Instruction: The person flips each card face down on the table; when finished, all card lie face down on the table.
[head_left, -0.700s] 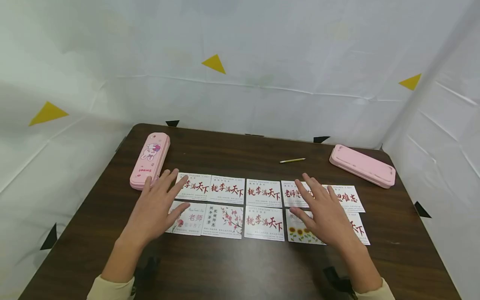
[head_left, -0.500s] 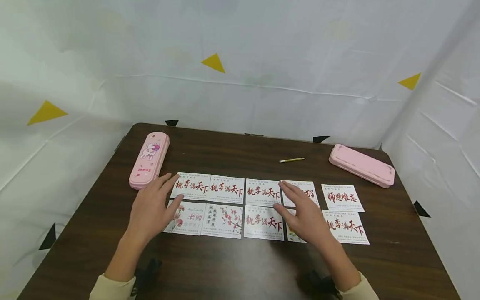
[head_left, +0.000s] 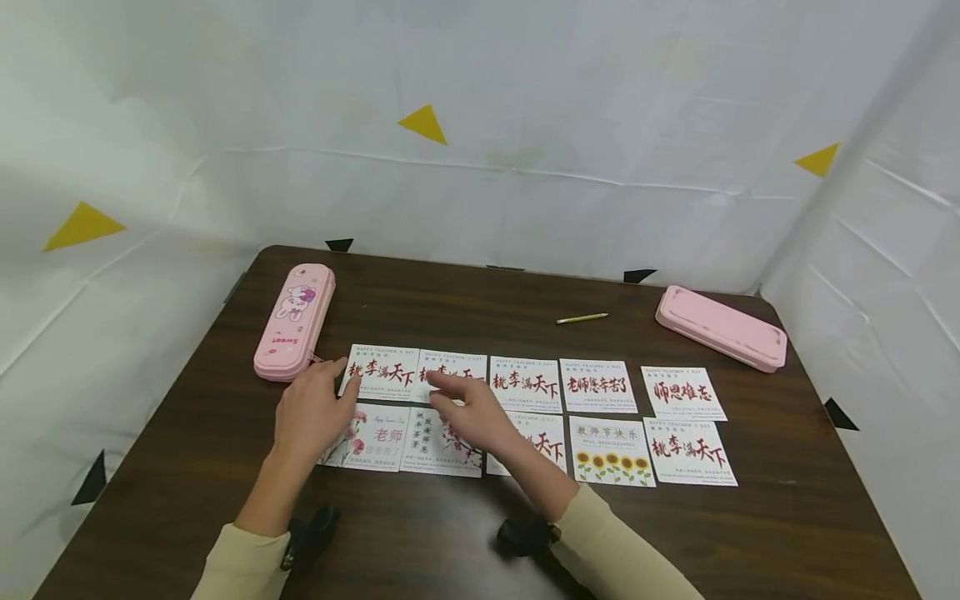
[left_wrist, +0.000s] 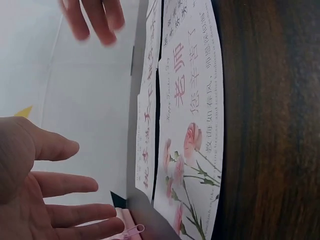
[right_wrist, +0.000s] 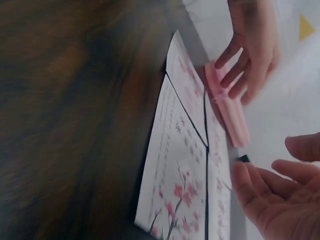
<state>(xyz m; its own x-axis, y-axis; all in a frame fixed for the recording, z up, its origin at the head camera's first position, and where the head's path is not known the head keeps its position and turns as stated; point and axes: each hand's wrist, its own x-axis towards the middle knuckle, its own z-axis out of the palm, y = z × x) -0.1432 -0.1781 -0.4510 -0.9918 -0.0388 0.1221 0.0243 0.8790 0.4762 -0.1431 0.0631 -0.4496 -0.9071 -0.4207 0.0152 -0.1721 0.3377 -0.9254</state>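
Several white square greeting cards with Chinese writing lie in two rows on the dark wooden table (head_left: 420, 533). My left hand (head_left: 313, 415) hovers by the left end, its fingertips near the peach-flower card (left_wrist: 187, 125) and the red-lettered card (head_left: 382, 375) behind it. Nothing is between its spread fingers, as the left wrist view shows. My right hand (head_left: 480, 417) is over the second column, above the plum-blossom card (right_wrist: 177, 175) and partly hiding it. Its fingers are loosely bent and hold nothing. Farther right lie the sunflower card (head_left: 611, 461) and another lettered card (head_left: 598, 386).
Beyond my left hand lies a pink pencil case (head_left: 296, 321) with a rabbit print. Another pink case (head_left: 722, 327) lies at the back right. A short pencil (head_left: 582, 318) rests behind the cards. White sheeting (head_left: 525, 183) hangs around the table's back and sides.
My right hand has swept left from the right-hand cards to the second column, uncovering the sunflower card. My left hand has drawn slightly right, its fingers less spread. The cards have stayed put.
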